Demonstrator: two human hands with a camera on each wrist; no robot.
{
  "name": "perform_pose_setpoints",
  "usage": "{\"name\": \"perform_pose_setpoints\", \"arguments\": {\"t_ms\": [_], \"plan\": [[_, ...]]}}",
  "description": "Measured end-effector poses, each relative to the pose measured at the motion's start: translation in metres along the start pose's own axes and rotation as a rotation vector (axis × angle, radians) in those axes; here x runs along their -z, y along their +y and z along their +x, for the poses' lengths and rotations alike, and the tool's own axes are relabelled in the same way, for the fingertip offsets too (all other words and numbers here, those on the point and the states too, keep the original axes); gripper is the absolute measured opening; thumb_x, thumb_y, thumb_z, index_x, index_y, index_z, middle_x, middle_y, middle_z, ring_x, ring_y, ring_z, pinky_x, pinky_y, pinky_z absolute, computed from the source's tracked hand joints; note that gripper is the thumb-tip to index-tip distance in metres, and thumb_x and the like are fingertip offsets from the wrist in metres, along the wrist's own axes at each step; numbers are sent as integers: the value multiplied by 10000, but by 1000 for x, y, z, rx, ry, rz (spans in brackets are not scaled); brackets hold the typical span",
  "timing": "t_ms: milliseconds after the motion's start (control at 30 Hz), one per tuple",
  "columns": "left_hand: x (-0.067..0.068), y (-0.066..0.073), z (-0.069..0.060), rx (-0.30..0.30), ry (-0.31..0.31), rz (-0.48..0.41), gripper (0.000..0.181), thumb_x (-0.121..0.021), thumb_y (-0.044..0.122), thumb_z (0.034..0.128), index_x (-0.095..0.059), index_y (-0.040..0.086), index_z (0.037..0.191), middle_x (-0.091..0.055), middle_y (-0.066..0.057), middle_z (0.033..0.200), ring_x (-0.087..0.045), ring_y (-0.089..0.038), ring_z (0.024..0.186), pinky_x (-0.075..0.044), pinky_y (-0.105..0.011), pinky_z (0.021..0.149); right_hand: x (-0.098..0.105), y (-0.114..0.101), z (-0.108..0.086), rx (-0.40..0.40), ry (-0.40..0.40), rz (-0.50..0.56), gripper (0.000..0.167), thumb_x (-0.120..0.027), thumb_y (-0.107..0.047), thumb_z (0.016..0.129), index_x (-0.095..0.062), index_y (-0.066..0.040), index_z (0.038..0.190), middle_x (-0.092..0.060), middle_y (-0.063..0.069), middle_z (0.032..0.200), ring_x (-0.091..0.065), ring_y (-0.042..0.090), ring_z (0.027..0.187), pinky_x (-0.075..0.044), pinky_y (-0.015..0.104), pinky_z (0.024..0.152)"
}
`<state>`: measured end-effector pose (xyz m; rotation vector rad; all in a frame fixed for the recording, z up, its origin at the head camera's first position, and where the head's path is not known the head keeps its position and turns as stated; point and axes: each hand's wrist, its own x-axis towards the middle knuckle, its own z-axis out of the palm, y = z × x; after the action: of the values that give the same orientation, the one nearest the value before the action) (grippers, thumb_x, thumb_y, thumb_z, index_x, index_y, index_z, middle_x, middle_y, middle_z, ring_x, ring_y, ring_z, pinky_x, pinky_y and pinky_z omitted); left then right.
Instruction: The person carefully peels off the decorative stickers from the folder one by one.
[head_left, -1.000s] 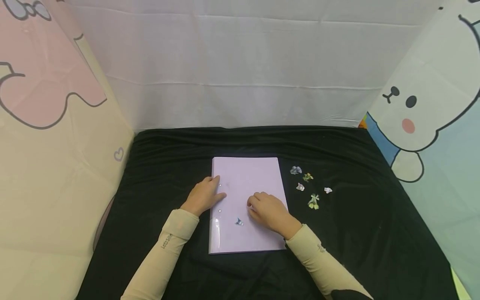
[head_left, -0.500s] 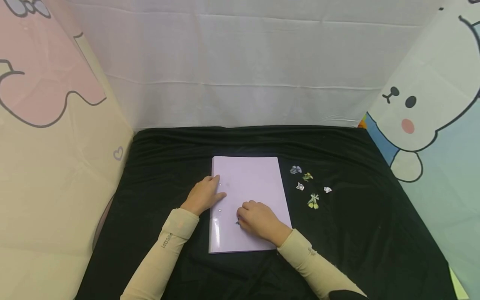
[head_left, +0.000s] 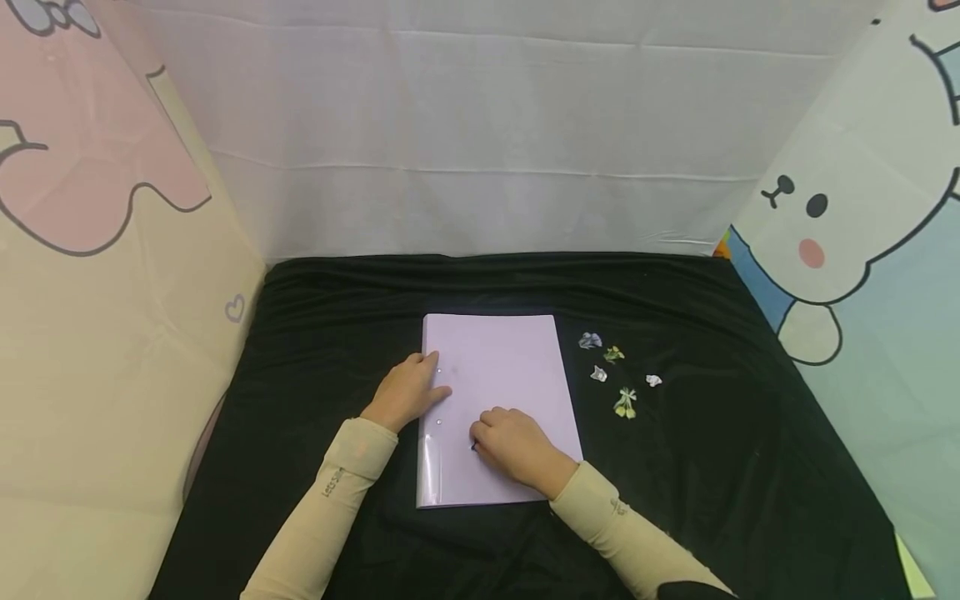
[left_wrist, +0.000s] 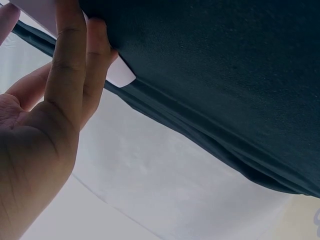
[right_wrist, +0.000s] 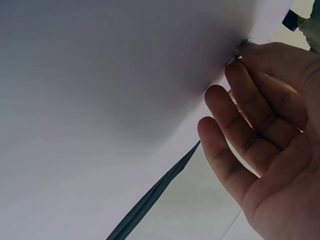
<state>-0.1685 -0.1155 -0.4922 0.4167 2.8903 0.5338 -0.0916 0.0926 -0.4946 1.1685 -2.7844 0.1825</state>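
Observation:
A pale lilac binder lies on the black cloth, its long side with two small round studs at the left. My left hand rests on that edge, thumb on the cover; in the left wrist view its fingers reach fairly straight along the side. Over the lower middle of the cover, my right hand pinches a small blue sticker between thumb and forefinger. Most of the sticker is hidden by the fingers. In the right wrist view the sticker shows at the fingertips, against the cover, with the other fingers half bent.
To the right of the binder lie several small cut-out stickers: a bluish one, a yellow-green one, two whitish ones and a green-yellow flower. Black cloth covers the table; a white curtain hangs behind.
My right hand has moved left and slightly down over the cover, onto the blue sticker, which was in plain sight before. My left hand has stayed in place.

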Motion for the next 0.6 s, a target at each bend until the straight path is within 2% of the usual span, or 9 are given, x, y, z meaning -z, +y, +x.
{"name": "perform_pose_setpoints", "arguments": {"t_ms": [333,600], "plan": [[-1,1,0,-2,1,17,696,-761,329,908,-481,-20,1441,-534,-283,1358,-580,-416,1187,-482,-519,963,2,-2,7,-20,-41,-34,48,-734,-157,913,-724,-130,874,-668,-18,802,-610,140,704,-484,263,595],[1,4,-1,6,-10,11,693,-759,328,910,-481,-21,1440,-535,-280,1357,-579,-413,1187,-483,-516,962,4,5,7,-59,-52,-11,49,-731,-156,914,-719,-122,881,-662,-11,785,-623,142,690,-527,274,619]]}}
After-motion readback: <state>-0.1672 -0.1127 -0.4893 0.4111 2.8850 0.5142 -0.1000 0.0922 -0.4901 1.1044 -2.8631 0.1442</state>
